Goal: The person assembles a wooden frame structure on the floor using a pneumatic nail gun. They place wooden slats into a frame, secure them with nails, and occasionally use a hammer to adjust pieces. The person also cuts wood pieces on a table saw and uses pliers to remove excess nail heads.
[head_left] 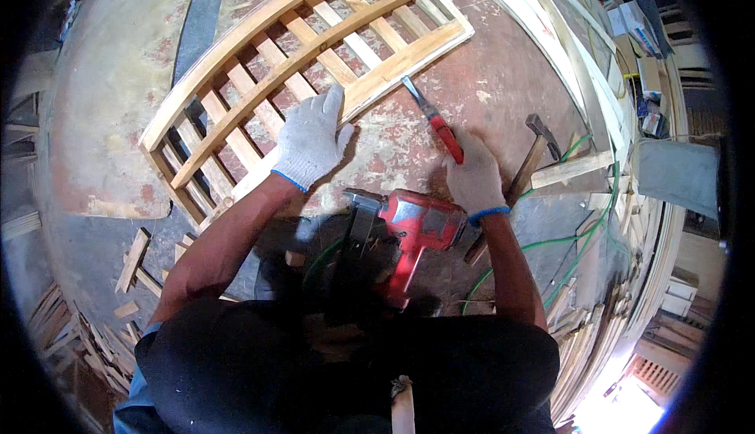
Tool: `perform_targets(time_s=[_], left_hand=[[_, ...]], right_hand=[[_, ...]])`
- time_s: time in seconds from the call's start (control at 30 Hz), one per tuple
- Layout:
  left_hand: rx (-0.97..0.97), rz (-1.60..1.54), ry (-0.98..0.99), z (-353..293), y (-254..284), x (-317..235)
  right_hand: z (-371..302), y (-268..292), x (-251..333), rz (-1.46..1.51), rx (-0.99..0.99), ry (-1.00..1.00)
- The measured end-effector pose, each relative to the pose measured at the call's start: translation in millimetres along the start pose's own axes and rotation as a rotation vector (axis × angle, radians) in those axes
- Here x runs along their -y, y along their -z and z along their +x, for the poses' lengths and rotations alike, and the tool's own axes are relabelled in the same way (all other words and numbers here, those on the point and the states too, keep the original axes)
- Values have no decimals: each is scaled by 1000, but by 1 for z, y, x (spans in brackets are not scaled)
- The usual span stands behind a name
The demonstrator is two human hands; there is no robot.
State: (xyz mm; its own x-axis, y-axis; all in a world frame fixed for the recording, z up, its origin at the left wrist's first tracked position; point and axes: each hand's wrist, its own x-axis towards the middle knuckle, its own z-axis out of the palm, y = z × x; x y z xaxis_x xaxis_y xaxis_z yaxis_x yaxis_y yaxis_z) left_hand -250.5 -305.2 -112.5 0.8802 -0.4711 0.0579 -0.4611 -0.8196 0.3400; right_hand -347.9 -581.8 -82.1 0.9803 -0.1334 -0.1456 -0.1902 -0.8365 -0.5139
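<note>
A slatted wooden frame (314, 44) with curved rails lies on the table at the upper middle. My left hand (308, 136), in a white glove, rests on its near edge with the fingers stretched out and the thumb apart. My right hand (473, 176), gloved too, is closed around the red handle of a chisel (447, 138). The flat metal end points away from me, at the frame's near edge; whether it touches the wood I cannot tell. Between my forearms, close to my body, lies a red and black nail gun (417, 221).
A hammer (528, 155) lies right of my right hand, beside a short board (571, 169). A green hose (578, 237) runs along the right. Long pale strips (562, 48) lie at the upper right. Wood offcuts (132, 261) are scattered at the lower left.
</note>
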Motion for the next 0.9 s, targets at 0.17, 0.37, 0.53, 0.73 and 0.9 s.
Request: perform_targets(time_s=[0.17,0.37,0.53,0.73,0.9], left_hand=[[-13,46,-28,1,-4,5],[-42,-4,-28,4,-5,3],[-42,36,-32,3,-7,7],[-29,45,-28,6,-7,4],[-46,28,-32,6,-7,2]], right_hand=[[33,-32,-17,-290,-199,106],[51,-43,-13,-442,-328,183],[64,-49,-8,-501,-348,217],[77,-57,-24,-597,-431,365],[78,-56,-33,-634,-393,396]])
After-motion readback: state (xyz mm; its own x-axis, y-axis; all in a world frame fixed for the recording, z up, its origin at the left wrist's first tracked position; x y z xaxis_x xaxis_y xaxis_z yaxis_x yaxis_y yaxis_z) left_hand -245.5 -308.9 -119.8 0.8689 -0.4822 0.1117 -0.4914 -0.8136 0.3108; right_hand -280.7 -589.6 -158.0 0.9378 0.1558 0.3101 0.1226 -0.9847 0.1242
